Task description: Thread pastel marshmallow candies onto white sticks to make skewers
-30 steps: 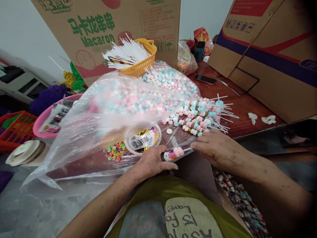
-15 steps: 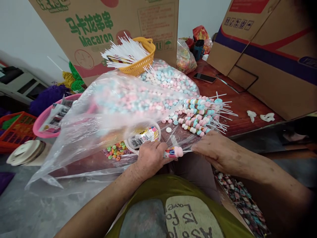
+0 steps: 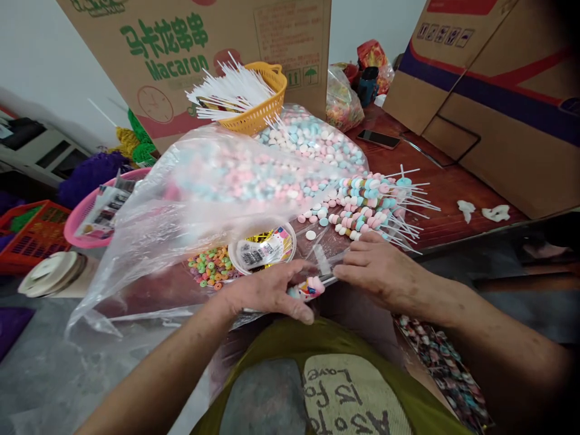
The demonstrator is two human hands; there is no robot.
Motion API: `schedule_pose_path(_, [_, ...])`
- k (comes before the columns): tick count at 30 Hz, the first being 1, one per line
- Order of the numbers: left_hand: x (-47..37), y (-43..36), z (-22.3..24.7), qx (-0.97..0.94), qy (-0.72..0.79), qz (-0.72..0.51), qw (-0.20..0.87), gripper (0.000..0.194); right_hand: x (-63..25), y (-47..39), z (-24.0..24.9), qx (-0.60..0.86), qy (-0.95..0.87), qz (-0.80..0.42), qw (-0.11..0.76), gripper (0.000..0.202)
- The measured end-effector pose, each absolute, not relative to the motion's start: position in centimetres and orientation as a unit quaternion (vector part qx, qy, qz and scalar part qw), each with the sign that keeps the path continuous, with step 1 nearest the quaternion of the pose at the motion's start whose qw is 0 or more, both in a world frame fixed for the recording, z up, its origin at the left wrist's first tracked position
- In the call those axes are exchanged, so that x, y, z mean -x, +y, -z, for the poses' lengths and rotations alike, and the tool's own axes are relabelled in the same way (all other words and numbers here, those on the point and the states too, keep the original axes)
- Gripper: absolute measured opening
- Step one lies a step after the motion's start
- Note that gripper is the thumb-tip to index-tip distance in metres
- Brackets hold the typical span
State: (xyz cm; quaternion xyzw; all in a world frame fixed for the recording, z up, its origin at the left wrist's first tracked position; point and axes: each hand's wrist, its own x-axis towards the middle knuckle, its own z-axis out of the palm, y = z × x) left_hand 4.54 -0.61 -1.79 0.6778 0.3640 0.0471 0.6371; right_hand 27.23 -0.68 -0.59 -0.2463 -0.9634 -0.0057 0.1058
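A candy skewer (image 3: pixel 309 289) with pink marshmallow pieces and a colourful printed wrapper lies low over the table's near edge. My right hand (image 3: pixel 376 269) pinches its white stick at the right end. Around the wrapped end, my left hand (image 3: pixel 274 293) is open, its thumb apart from the fingers and the skewer showing in the gap. Just beyond the left hand stands a round clear tub (image 3: pixel 261 249) with printed wrappers inside. Finished-looking marshmallow skewers (image 3: pixel 369 205) lie piled past my right hand, sticks pointing right.
A big clear bag of pastel marshmallows (image 3: pixel 312 142) covers the middle of the table. Fruit-coloured rings (image 3: pixel 212 266) lie left of the tub. A yellow basket (image 3: pixel 260 118) of white sticks rests behind. Cardboard boxes (image 3: pixel 507 109) stand at the back; a phone (image 3: pixel 379 139) lies nearby.
My left hand has loosened from round the wrapped skewer, and its thumb has spread away. The skewer's wrapped end has shifted slightly left, and my right hand has moved slightly left with the stick.
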Motion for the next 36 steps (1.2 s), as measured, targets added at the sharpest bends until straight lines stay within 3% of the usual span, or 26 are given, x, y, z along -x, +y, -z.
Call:
schedule_pose_path(4, [-3.3,-0.8,1.3,-0.688,0.332,0.025,0.645,0.036,-28.2,-0.7,-0.6,0.23,-0.963,0.036,0.132,0.019])
schedule_pose_path(6, [-3.6,-1.3,1.3,-0.745,0.397,0.006,0.536,0.031,-28.5,-0.9,-0.7,0.241,-0.964,0.031,0.107,0.018])
schedule_pose_path(11, [-4.2,-2.5,1.6,-0.857,0.506,-0.035,0.093,0.012,-29.4,-1.2,-0.4,0.274,-0.959,-0.028,0.061,0.021])
schedule_pose_path(18, [-4.4,-2.7,1.6,-0.854,0.516,-0.051,-0.042,0.01,-28.7,-1.1,-1.3,0.287,-0.953,-0.084,0.054,0.019])
schedule_pose_path(22, [-4.5,-2.7,0.7,-0.802,0.593,-0.033,0.061,0.032,-28.5,-1.2,-1.6,0.274,-0.958,-0.014,0.089,0.02])
schedule_pose_path(26, [-4.1,-2.2,0.0,-0.762,0.547,-0.006,0.347,0.051,-28.3,-1.2,-2.3,0.229,-0.959,0.08,0.147,0.023])
schedule_pose_path(30, [-3.8,-1.8,0.2,-0.683,0.478,-0.006,0.552,0.048,-28.2,-1.2,-2.9,0.214,-0.964,0.073,0.139,0.025])
schedule_pose_path(36, [-5.5,-1.7,1.1,-0.632,0.433,-0.017,0.642,0.042,-26.5,-1.6,-1.1,0.188,-0.973,0.015,0.136,0.022])
